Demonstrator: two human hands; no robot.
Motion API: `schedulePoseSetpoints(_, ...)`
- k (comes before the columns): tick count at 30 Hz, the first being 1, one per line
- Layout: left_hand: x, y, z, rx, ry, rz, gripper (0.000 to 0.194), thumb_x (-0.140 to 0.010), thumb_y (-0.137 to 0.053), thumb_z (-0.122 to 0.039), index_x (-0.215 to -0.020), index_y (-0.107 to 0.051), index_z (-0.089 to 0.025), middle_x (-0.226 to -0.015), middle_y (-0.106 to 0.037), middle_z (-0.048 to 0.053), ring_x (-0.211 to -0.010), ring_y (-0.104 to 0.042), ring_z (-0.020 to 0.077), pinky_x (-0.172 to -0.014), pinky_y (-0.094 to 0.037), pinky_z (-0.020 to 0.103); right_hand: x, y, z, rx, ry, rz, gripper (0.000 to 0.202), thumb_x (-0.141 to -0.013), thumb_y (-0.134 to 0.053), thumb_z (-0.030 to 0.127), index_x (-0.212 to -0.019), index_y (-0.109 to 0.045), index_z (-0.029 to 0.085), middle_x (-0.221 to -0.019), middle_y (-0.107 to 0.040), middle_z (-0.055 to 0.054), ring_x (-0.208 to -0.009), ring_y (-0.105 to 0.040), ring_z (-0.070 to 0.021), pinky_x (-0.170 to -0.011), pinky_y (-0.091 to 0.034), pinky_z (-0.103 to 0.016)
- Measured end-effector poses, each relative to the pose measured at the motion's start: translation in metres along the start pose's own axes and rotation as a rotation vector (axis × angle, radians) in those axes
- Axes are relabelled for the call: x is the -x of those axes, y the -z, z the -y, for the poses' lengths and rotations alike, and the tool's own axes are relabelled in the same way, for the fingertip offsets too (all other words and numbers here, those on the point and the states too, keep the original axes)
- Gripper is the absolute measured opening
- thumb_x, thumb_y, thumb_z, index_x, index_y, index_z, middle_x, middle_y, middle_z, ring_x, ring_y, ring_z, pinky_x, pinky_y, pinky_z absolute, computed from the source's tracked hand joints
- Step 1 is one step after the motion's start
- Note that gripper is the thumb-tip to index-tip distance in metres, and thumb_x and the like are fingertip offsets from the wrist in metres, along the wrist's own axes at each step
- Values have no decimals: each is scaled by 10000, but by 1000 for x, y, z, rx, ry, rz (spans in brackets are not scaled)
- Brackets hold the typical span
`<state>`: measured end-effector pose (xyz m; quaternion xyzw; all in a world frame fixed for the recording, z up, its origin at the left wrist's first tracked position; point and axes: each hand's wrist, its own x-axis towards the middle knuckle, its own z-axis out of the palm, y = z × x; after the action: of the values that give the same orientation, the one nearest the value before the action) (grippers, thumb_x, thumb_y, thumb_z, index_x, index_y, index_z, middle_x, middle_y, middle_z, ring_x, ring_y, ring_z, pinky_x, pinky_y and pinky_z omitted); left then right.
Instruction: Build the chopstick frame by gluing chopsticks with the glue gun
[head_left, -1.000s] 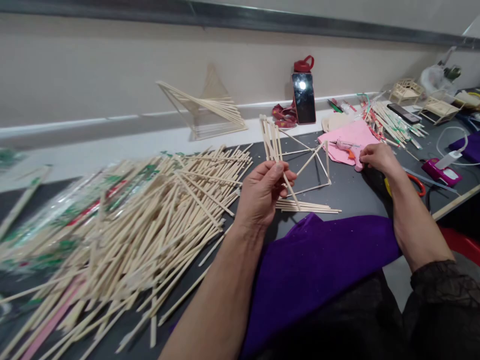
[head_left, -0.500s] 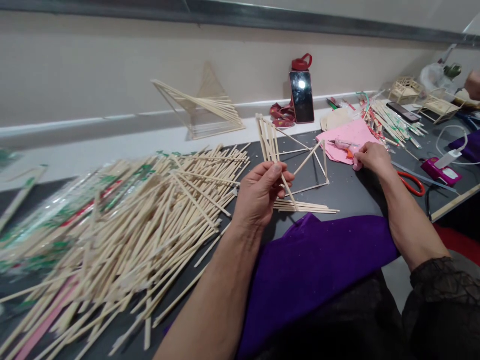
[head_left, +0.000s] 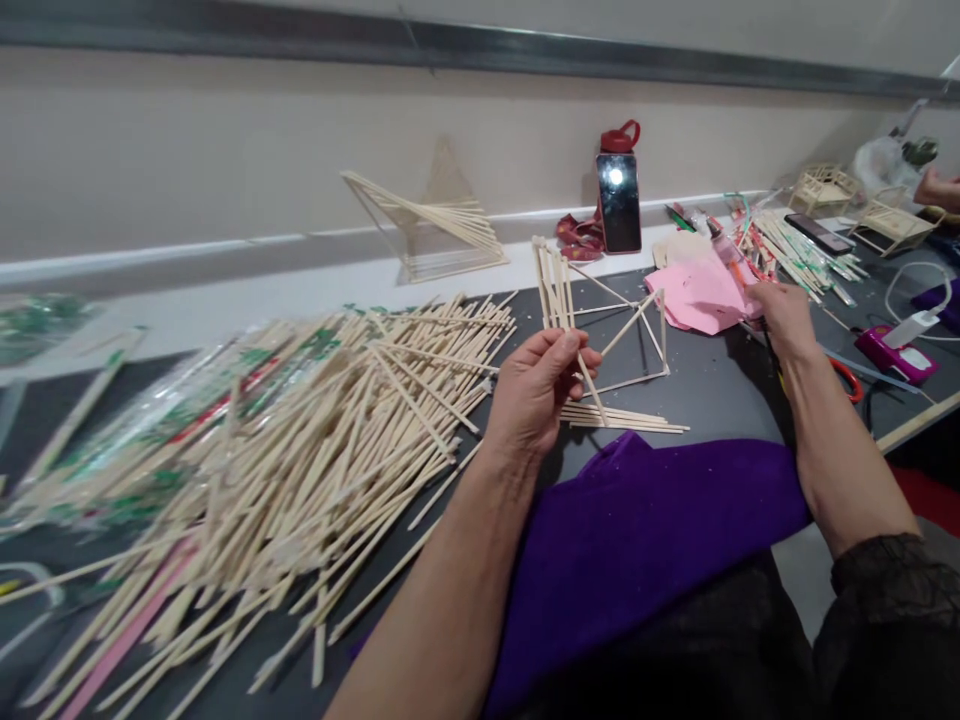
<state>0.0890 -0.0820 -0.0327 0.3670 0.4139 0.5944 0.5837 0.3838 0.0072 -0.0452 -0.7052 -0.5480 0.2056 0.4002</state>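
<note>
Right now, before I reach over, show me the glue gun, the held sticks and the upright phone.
Glue gun (head_left: 727, 255): head view, on its pink body.
Held sticks (head_left: 556, 290): head view, on the bundle's upper part.
Upright phone (head_left: 620, 205): head view, on its dark screen.

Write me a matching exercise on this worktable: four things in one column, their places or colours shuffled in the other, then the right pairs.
1. Glue gun
2. Bunch of sticks
3. Upright phone
4. Large cloth

A. Purple
B. In front of the red-lidded bottle
C. Gripped in the right hand
D. Held in the left hand

Right pairs: 1-C, 2-D, 3-B, 4-A.
</note>
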Motion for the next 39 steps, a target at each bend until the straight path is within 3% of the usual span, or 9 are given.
schedulePoseSetpoints(4, 0, 0, 1, -12, -2, 3, 262, -615, -785, -341, -715, -626, -158, -570, -654, -4, -467, -548, 75, -380, -350, 151, 7, 2, 9, -217, -43, -47, 159, -669, -508, 347, -680, -514, 189, -602, -528, -16, -523, -515, -137, -468, -429, -251)
schedulePoseSetpoints(9, 0, 1, 1, 5, 4, -1, 268, -602, -802, -342, -707, -633, -163, -568, -658, -5, -468, -548, 73, -380, -351, 149, 17, 9, 30, -634, -21, 96, 193, -634, -562, 283, -803, -524, 197, -776, -640, -26, -586, -574, -116, -496, -462, -216)
schedulePoseSetpoints(13, 0, 1, 2, 20, 2, 2, 290, -593, -813, -362, -705, -635, -162, -571, -661, -3, -471, -552, 70, -383, -350, 145, 15, 9, 56, -764, -14, 177, 142, -778, -565, 325, -831, -539, 196, -706, -562, 9, -506, -477, -74, -430, -394, -181)
schedulePoseSetpoints(16, 0, 1, 2, 21, 7, -2, 305, -591, -818, -378, -707, -634, -164, -568, -658, -7, -469, -553, 72, -382, -349, 148, 7, 1, 77, -777, 27, 227, 251, -891, -529, 422, -799, -553, 190, -640, -516, 33, -464, -446, -56, -415, -367, -171)
schedulePoseSetpoints(21, 2, 4, 0, 19, 9, -32, 333, -577, -833, -391, -716, -637, -161, -578, -666, -7, -466, -552, 68, -381, -353, 142, -4, -20, 100, -709, 237, 392, 202, -854, -643, 384, -898, -626, 188, -769, -666, 1, -581, -610, -76, -503, -458, -179)
schedulePoseSetpoints(24, 3, 5, 0, 18, 22, -53, 346, -576, -838, -400, -721, -640, -157, -575, -666, -6, -464, -548, 65, -385, -357, 138, -7, -27, 104, -673, 286, 487, 177, -805, -704, 326, -883, -660, 173, -836, -711, -26, -571, -616, -75, -471, -439, -177)
schedulePoseSetpoints(32, 4, 7, 2, -56, 41, -110, 277, -661, -795, -389, -743, -644, -172, -594, -661, -8, -491, -554, 76, -395, -366, 153, -12, -38, 104, -669, 235, 546, 80, -778, -717, 199, -781, -647, 159, -697, -690, -12, -470, -531, -63, -400, -370, -176)
schedulePoseSetpoints(39, 5, 7, 3, -79, 48, -145, 268, -647, -802, -393, -730, -655, -185, -588, -655, -7, -482, -556, 83, -383, -368, 165, -11, -50, 107, -652, 215, 555, 94, -789, -721, 195, -775, -639, 152, -689, -679, -7, -434, -511, -54, -385, -340, -171)
